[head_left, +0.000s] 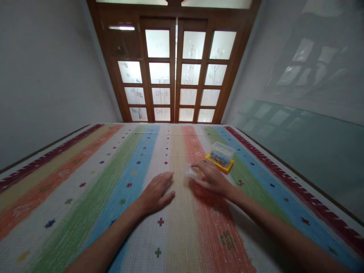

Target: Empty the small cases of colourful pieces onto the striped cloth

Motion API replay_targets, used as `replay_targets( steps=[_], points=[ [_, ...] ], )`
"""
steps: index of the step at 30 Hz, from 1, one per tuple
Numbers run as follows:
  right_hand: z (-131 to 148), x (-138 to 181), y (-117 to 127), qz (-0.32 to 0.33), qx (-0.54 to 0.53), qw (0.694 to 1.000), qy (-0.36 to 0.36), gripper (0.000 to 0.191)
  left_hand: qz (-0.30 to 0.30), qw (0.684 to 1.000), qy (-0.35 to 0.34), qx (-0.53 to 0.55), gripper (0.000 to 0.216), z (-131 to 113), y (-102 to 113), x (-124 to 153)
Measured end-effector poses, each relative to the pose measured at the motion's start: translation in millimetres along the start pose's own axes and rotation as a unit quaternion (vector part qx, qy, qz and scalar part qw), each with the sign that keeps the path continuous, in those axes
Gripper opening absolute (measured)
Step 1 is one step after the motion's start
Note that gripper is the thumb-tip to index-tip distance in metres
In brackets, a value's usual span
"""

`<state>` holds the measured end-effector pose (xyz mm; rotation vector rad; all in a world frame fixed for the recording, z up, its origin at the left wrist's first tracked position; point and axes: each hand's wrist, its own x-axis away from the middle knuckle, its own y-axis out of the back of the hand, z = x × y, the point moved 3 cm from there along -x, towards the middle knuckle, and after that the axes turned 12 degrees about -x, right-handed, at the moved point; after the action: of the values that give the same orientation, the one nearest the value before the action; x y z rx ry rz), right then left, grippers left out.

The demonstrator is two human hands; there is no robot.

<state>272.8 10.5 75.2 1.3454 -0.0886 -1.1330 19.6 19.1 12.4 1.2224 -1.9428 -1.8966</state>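
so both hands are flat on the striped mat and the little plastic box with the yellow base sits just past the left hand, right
Not quite. In the head view the plastic box sits just past the right hand, not the left hand. The rest holds: both hands lie palm down on the striped mat.

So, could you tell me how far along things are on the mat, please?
Early, it seems. The clear-lidded box sits shut on the striped mat. The right hand covers something small and pale beside it; the left hand rests flat, empty. Nothing else is laid out yet.
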Motion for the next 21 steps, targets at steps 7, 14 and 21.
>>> replay_targets(
  steps=[7, 14, 21],
  points=[
    [43.4, 1.2, -69.5, 0.099, 0.024, 0.990, 0.101, 0.010, 0.005, 0.998, -0.023, 0.065, 0.059, -10.3, 5.9, -2.6],
    [54.2, 4.6, -88.6, 0.128, 0.193, 0.956, 0.182, 0.020, 0.010, 0.985, 0.026, 0.169, 0.040, -10.9, 7.1, -3.8],
    [59.7, 5.1, -88.9, 0.106, 0.296, 0.919, 0.238, 0.036, -0.004, 0.979, 0.059, 0.196, 0.041, -10.3, 2.7, -4.6]
  ],
)
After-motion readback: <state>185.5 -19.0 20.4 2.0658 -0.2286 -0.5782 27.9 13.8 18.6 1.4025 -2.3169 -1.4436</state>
